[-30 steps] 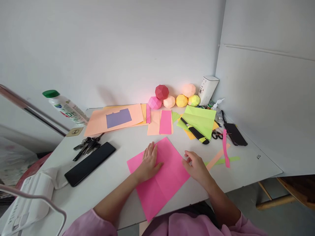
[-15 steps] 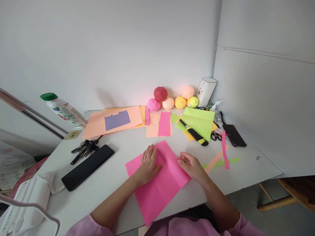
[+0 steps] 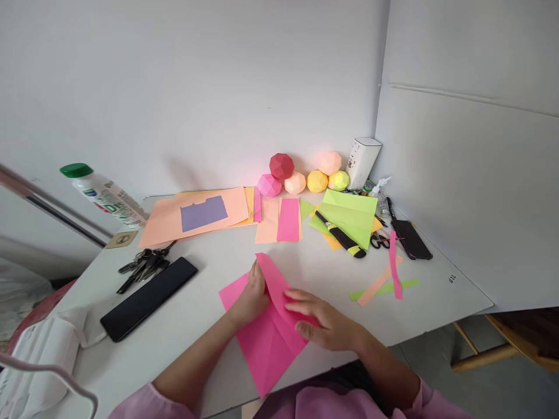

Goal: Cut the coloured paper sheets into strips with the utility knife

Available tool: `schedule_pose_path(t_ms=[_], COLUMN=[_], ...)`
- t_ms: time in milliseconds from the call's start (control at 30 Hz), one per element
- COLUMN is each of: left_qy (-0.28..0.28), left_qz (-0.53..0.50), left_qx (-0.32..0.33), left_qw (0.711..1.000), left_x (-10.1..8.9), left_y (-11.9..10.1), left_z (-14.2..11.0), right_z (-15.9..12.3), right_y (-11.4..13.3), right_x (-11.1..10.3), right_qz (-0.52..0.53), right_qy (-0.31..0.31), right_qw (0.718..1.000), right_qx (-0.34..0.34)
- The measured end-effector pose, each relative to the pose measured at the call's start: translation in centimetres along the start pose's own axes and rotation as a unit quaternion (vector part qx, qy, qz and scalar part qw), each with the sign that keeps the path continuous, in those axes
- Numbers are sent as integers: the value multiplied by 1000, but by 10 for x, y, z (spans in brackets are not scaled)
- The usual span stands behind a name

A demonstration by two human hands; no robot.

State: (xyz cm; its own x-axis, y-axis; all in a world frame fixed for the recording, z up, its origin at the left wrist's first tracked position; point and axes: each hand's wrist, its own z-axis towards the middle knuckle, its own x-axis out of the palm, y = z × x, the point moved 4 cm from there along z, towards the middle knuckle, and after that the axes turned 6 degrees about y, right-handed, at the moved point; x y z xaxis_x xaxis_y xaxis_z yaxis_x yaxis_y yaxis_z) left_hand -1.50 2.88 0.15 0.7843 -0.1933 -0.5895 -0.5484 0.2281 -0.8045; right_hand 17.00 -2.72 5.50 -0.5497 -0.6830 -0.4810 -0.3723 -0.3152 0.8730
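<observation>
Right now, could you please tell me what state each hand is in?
Left hand: at the pink sheet, partly hidden by its raised flap; grip cannot be told.
Right hand: open, fingers spread at the flap.

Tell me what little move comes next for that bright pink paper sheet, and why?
Perhaps the right grip should gently press down the raised flap of the bright pink, creased paper sheet: it's bent over but not lying flat, and that grip rests spread against it.
</observation>
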Motion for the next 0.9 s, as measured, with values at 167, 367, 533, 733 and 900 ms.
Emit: schedule_pose_path(t_ms=[167, 367, 533, 733, 900], left_qy=[-125, -225, -19, 60, 56], left_qz=[-101, 39, 258, 348, 370], left_qx=[-132, 15, 161, 143, 135], left_qw=[978, 973, 952, 925, 917], left_x=[-22, -40, -3, 9, 6], left_y=[4, -13, -22, -5, 4], left_z=[4, 2, 3, 4, 8], right_z=[3, 3, 2, 1, 3], right_y=[-7, -11, -2, -6, -14], right_x=[18, 21, 16, 17, 27], right_qz=[-225, -282, -276, -290, -345], right_qy=[-22, -35, -81, -101, -37], right_qw=[973, 957, 954, 948, 937], right_qx=[-38, -62, -83, -79, -49])
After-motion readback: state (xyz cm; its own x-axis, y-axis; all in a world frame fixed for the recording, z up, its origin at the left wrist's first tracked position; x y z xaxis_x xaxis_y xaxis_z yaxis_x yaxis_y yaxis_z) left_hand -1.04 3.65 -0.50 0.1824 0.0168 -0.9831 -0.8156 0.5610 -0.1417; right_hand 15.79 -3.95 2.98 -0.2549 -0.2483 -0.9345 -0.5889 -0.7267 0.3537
